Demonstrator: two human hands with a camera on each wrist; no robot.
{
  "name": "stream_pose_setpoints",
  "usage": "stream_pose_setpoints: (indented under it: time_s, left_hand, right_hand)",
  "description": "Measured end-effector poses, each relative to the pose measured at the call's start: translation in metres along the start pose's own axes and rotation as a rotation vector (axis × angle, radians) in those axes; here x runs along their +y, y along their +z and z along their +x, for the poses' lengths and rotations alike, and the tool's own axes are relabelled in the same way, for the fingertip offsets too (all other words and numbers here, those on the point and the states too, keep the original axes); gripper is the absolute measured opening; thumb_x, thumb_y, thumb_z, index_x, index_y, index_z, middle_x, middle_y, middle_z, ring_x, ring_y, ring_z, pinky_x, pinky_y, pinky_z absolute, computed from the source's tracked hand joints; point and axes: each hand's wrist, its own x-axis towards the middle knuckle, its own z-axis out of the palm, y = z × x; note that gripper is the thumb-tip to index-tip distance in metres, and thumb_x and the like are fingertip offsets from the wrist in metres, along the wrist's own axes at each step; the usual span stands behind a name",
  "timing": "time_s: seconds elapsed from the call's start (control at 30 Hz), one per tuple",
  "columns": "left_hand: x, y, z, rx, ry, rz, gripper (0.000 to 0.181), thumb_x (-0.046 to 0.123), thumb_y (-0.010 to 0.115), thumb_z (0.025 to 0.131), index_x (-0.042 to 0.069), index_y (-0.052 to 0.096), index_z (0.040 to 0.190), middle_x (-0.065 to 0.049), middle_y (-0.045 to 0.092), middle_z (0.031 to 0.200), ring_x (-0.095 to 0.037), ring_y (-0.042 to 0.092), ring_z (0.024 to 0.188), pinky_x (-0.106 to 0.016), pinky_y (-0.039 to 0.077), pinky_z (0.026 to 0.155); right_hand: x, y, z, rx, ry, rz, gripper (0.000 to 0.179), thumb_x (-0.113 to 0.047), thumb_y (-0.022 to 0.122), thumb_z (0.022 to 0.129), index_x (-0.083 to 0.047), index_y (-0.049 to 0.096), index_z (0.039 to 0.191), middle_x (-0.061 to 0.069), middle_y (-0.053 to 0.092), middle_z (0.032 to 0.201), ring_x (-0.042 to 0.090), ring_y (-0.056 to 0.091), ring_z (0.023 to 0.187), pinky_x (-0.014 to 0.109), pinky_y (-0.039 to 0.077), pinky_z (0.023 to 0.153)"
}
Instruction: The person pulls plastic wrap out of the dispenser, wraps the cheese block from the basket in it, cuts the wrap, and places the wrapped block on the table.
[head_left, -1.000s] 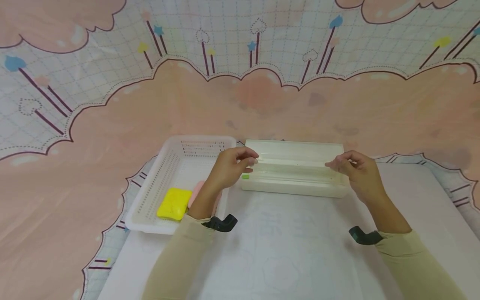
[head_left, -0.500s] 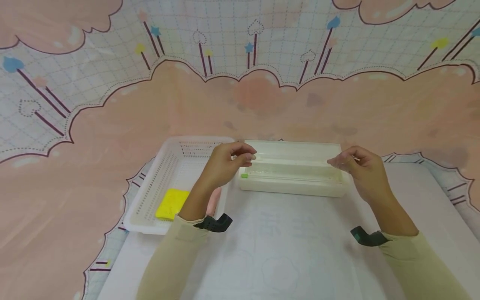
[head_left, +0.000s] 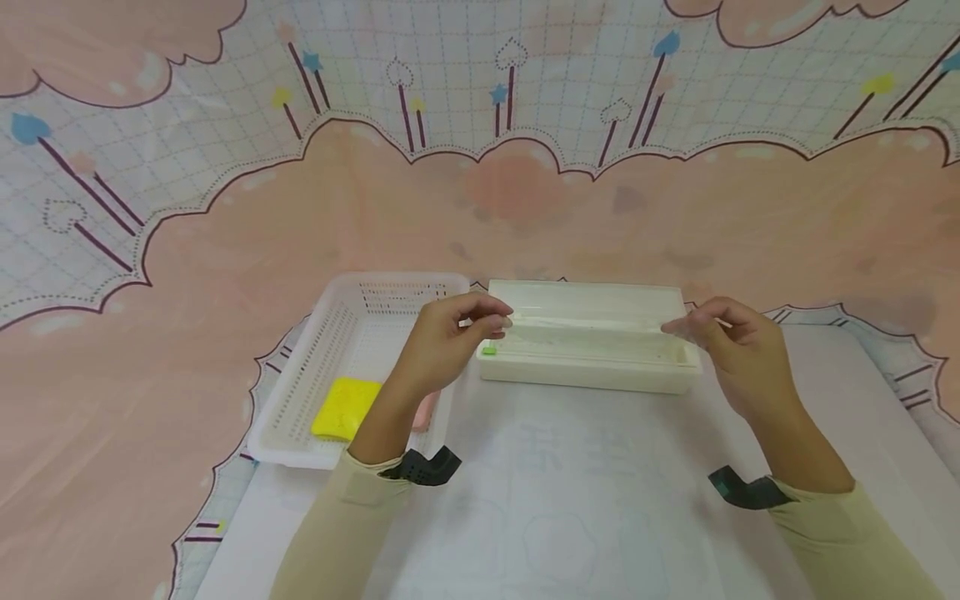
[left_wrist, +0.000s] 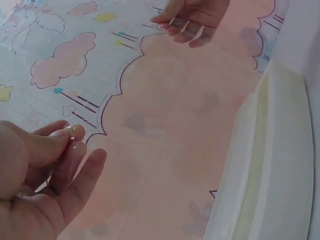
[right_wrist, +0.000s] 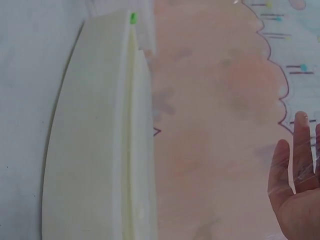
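Observation:
A clear sheet of cling film (head_left: 585, 323) spans the gap between both hands, showing mostly as faint glints. My left hand (head_left: 450, 337) pinches its left end between thumb and fingers, above the left end of a long cream cling film box (head_left: 585, 377). Over the box's right end, my right hand (head_left: 742, 354) pinches the other end. Shiny bits of film show at the left fingertips (left_wrist: 74, 134) in the left wrist view. In the right wrist view, film creases lie across the spread right fingers (right_wrist: 302, 160). The box's lid (head_left: 585, 296) stands raised behind its trough.
A white perforated basket (head_left: 288, 400) stands left of the box, with a yellow folded cloth-like item (head_left: 345, 408) and a pink item (head_left: 424, 412) partly behind the left forearm. A green tab (head_left: 489, 351) marks the box's left front. A patterned sheet (head_left: 562, 225) rises behind the white table (head_left: 570, 500).
Both hands have spread slightly apart, the left one moving left and the right one right, with the film between them. They rose a little, then dipped. The box and basket stay put.

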Motion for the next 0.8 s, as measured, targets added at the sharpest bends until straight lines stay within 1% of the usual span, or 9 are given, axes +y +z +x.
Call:
stream_pose_setpoints:
  time_s: [0.07,0.17,0.3,0.33,0.37,0.43,0.57,0.67,0.8]
  left_hand:
    - [0.001,0.000,-0.001,0.008,0.029,-0.012,0.013,0.013,0.068,0.099,0.010,0.075,0.109,-0.002,0.075,0.101,-0.015,0.074,0.089,-0.029,0.060,0.085]
    - [0.004,-0.001,-0.002,0.020,0.065,-0.047,0.013,0.010,0.068,0.098,0.008,0.075,0.109,-0.005,0.074,0.101,-0.015,0.074,0.089,-0.029,0.060,0.085]
    - [0.012,-0.003,-0.004,0.025,0.110,-0.088,0.013,0.006,0.069,0.097,0.006,0.075,0.108,-0.008,0.074,0.101,-0.021,0.074,0.089,-0.032,0.061,0.084]
    - [0.014,-0.004,-0.005,0.026,0.118,-0.092,0.013,0.005,0.069,0.096,0.005,0.075,0.108,-0.009,0.074,0.101,-0.021,0.073,0.089,-0.033,0.061,0.084]
    - [0.016,-0.005,-0.006,0.029,0.126,-0.094,0.013,0.005,0.069,0.096,0.005,0.075,0.107,-0.009,0.074,0.101,-0.021,0.073,0.089,-0.033,0.061,0.084]
    - [0.020,-0.005,-0.009,0.033,0.141,-0.097,0.012,0.003,0.069,0.096,0.003,0.075,0.107,-0.008,0.074,0.101,-0.019,0.073,0.088,-0.034,0.062,0.083]
    - [0.023,-0.006,-0.016,0.043,0.176,-0.107,0.012,0.002,0.069,0.095,0.000,0.074,0.106,-0.009,0.074,0.099,-0.018,0.073,0.088,-0.034,0.062,0.082]
    - [0.024,-0.005,-0.021,0.055,0.204,-0.112,0.013,0.000,0.070,0.094,-0.001,0.074,0.106,-0.010,0.074,0.099,-0.020,0.073,0.088,-0.032,0.062,0.082]
    - [0.025,-0.004,-0.027,0.071,0.254,-0.101,0.013,-0.003,0.070,0.092,-0.002,0.074,0.105,-0.013,0.074,0.098,-0.022,0.073,0.087,-0.030,0.061,0.081]
  right_hand:
    - [-0.001,0.000,-0.001,-0.006,-0.037,0.035,0.008,0.005,0.057,0.099,0.005,0.061,0.092,0.001,0.075,0.092,0.011,0.075,0.093,0.018,0.053,0.096]
    - [-0.003,0.000,-0.001,-0.020,-0.102,0.102,0.009,0.010,0.055,0.098,0.010,0.060,0.091,0.006,0.074,0.092,0.015,0.075,0.093,0.022,0.054,0.098]
    - [-0.006,0.002,0.001,-0.062,-0.187,0.219,0.008,0.012,0.055,0.097,0.016,0.060,0.091,0.012,0.073,0.092,0.021,0.075,0.093,0.027,0.054,0.101]
    - [-0.007,0.002,0.001,-0.076,-0.204,0.249,0.009,0.012,0.055,0.097,0.017,0.060,0.092,0.014,0.073,0.092,0.022,0.075,0.093,0.028,0.053,0.103]
    - [-0.008,0.002,0.001,-0.094,-0.220,0.293,0.009,0.013,0.055,0.097,0.018,0.060,0.092,0.016,0.073,0.092,0.024,0.075,0.094,0.030,0.053,0.103]
    - [-0.010,0.003,0.001,-0.120,-0.248,0.343,0.009,0.014,0.055,0.096,0.020,0.060,0.093,0.018,0.073,0.093,0.027,0.074,0.094,0.032,0.054,0.101]
    - [-0.016,0.005,-0.004,-0.131,-0.281,0.360,0.011,0.014,0.055,0.096,0.023,0.059,0.094,0.019,0.072,0.094,0.028,0.073,0.095,0.031,0.056,0.098]
    - [-0.019,0.006,-0.008,-0.126,-0.299,0.336,0.012,0.014,0.056,0.096,0.024,0.060,0.096,0.018,0.071,0.094,0.027,0.073,0.096,0.030,0.056,0.097]
    - [-0.023,0.009,-0.012,-0.140,-0.345,0.350,0.014,0.014,0.056,0.096,0.027,0.060,0.097,0.019,0.068,0.093,0.028,0.073,0.096,0.031,0.056,0.098]
